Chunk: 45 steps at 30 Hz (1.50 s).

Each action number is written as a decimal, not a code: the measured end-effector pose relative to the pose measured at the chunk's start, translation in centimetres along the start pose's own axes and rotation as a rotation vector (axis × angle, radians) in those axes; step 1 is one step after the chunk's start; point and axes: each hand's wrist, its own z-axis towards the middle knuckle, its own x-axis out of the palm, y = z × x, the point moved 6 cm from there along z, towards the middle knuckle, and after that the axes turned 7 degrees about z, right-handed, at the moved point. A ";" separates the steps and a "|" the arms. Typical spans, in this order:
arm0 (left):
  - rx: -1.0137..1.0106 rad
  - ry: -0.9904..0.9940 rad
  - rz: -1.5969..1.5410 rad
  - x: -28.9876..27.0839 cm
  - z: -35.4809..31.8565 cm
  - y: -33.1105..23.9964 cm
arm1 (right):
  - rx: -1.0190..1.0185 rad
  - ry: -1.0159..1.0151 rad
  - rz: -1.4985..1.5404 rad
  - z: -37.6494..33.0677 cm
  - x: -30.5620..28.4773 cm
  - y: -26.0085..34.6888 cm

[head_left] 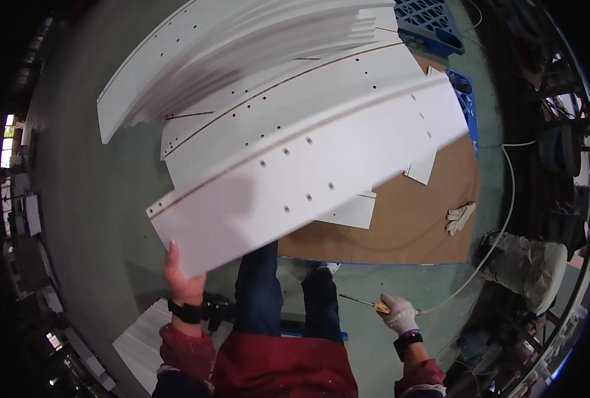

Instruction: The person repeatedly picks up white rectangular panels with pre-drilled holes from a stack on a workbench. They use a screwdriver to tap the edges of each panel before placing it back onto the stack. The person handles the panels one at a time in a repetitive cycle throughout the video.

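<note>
My left hand (185,282), bare, grips the near left end of a long white panel (348,166) with several drilled holes. The panel is raised and slants up to the right; its far end hangs over the brown board. In my right hand (399,314), which wears a white glove, is an air blow gun (381,307) with a yellow body and a long thin nozzle pointing left. A pale hose (509,192) runs from behind that hand up to the right. The blow gun is apart from the panel.
More white panels (242,50) are stacked behind the held one. A brown board (401,242) carries small white pieces and a loose glove (460,218). Blue plastic crates (434,26) stand at the back right. A wrapped stool (530,272) is at right, white panels (142,341) at lower left.
</note>
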 end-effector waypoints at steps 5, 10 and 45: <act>-0.048 0.042 -0.020 -1.9 6.7 -0.5 | 0.018 0.098 -0.049 1.1 1.6 1.1; -0.089 -0.134 0.259 -3.4 10.3 -2.3 | 0.114 0.142 -0.003 0.9 1.9 0.0; -0.108 -0.110 0.991 -26.1 18.6 20.3 | 0.060 0.217 -0.125 7.6 7.4 0.6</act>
